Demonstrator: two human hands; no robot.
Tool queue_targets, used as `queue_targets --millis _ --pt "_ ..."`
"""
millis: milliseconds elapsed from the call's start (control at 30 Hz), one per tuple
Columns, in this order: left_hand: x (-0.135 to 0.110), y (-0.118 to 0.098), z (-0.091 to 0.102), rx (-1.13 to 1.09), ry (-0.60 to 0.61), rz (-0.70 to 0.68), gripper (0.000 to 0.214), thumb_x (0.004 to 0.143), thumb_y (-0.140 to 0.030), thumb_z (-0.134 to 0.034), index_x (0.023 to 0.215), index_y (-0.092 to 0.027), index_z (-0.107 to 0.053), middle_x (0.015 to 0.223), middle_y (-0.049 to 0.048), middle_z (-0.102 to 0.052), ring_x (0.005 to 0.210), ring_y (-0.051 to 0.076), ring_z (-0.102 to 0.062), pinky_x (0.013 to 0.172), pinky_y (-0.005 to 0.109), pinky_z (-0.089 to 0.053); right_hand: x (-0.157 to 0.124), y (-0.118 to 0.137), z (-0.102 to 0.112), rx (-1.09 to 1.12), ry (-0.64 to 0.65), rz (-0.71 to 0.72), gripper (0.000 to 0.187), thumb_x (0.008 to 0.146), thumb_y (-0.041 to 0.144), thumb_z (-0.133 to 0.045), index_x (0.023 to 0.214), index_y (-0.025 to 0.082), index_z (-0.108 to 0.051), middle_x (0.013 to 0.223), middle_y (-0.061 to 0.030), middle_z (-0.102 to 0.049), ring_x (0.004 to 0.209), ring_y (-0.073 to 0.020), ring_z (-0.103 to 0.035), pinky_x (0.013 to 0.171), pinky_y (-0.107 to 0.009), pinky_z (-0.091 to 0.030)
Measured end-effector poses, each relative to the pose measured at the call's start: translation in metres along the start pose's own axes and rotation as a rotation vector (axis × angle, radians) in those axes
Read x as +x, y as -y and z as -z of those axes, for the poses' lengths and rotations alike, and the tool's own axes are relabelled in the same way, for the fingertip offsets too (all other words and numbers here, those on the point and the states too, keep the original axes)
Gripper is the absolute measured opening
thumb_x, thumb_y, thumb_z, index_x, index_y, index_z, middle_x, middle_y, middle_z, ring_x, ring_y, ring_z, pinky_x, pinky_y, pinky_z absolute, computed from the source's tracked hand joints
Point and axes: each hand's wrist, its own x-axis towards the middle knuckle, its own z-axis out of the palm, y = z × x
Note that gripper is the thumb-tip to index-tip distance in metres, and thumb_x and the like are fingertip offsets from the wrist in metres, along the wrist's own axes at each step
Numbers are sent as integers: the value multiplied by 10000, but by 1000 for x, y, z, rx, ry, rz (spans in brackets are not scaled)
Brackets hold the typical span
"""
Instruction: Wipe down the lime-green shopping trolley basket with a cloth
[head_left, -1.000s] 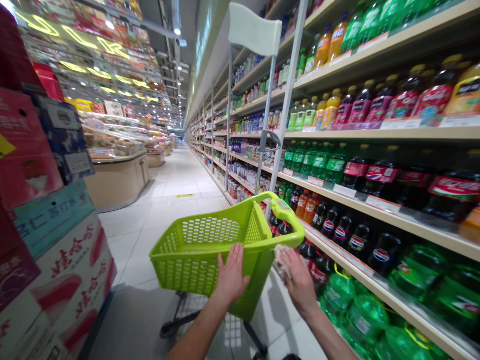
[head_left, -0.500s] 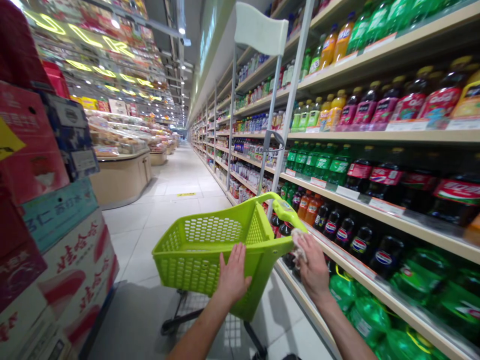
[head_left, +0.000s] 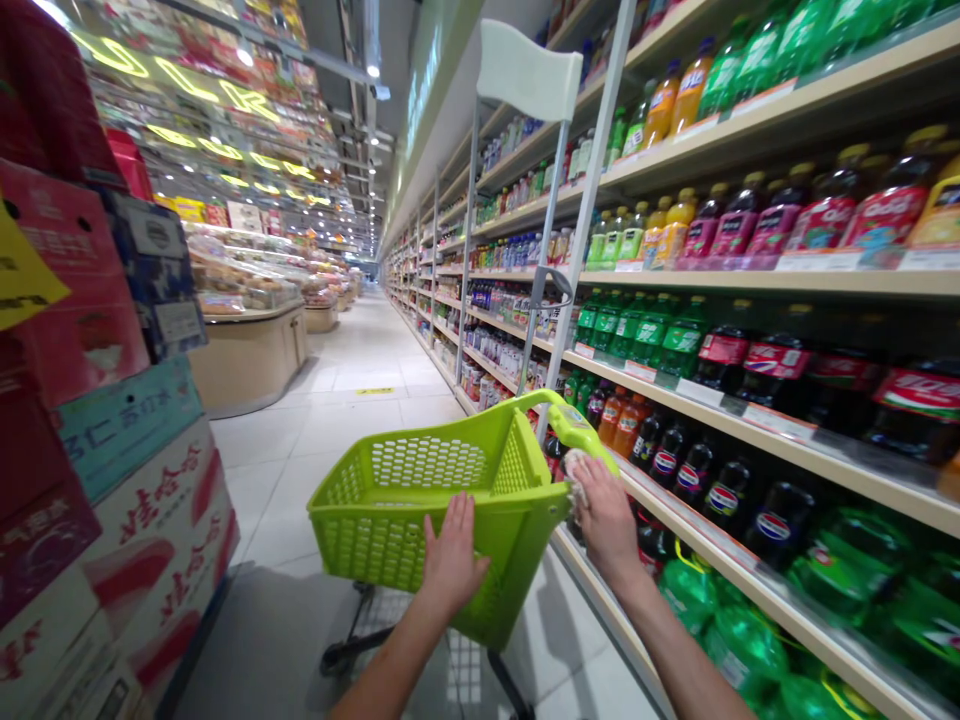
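A lime-green shopping cart (head_left: 420, 515) with a perforated plastic basket stands in the aisle in front of me. My left hand (head_left: 454, 555) lies flat against the basket's near side, fingers stretched out. At the cart's right end, my right hand (head_left: 606, 520) presses a whitish crumpled cloth (head_left: 576, 480) against the lower part of the green handle frame (head_left: 574, 425). The fingers of that hand are closed over the cloth, which is partly hidden. Nothing is visible inside the basket.
Shelves of drink bottles (head_left: 720, 490) run along the right, close to the cart. Stacked cartons (head_left: 142, 510) stand at the left. A white-backed metal stand (head_left: 529, 70) rises behind the cart. Further down the tiled aisle (head_left: 352, 380) is a rounded display counter (head_left: 259, 360).
My right hand has slid the cloth slightly left and inward along the handle frame. My left hand has shifted a little left and down on the basket side.
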Motion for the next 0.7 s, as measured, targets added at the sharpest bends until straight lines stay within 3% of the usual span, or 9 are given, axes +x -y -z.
queue_targets --millis 133,200,400,600,700 --pt "0 6 -2 20 10 -46 765 703 -348 -392 1374 -123 -103 1458 59 -101 1337 238 -40 1045 551 -105 -18 43 -27 104 119 193 456 802 45 -357 1210 206 -484 1215 -68 -536 1221 -192 -379 961 -434 -394" --pt "-1 13 -3 27 12 -50 740 723 -369 -379 1374 -140 -113 1456 55 -116 1337 236 -43 1047 549 -95 -21 55 -30 145 157 250 451 805 50 -363 1206 214 -487 1195 -54 -554 1210 -184 -393 941 -411 -418" --pt "-5 25 -7 29 21 -3 755 726 -392 -376 1374 -122 -99 1458 58 -83 1338 233 -35 1046 549 -89 -3 28 -17 75 42 57 442 822 81 -386 1247 188 -447 1277 -97 -472 1261 -217 -311 987 -466 -347" --pt "-5 29 -5 24 7 -39 725 731 -389 -365 1370 -135 -137 1453 54 -124 1336 226 -77 1049 544 -78 -64 57 -45 161 164 288 400 856 85 -360 1212 221 -479 1165 -57 -577 1197 -172 -412 918 -379 -442" --pt "-6 43 0 39 21 43 713 720 -351 -379 1362 -122 -171 1446 69 -160 1331 230 -110 1048 545 -92 -63 59 -37 178 190 241 442 849 65 -342 1250 223 -437 1207 -60 -544 1212 -176 -392 929 -393 -430"
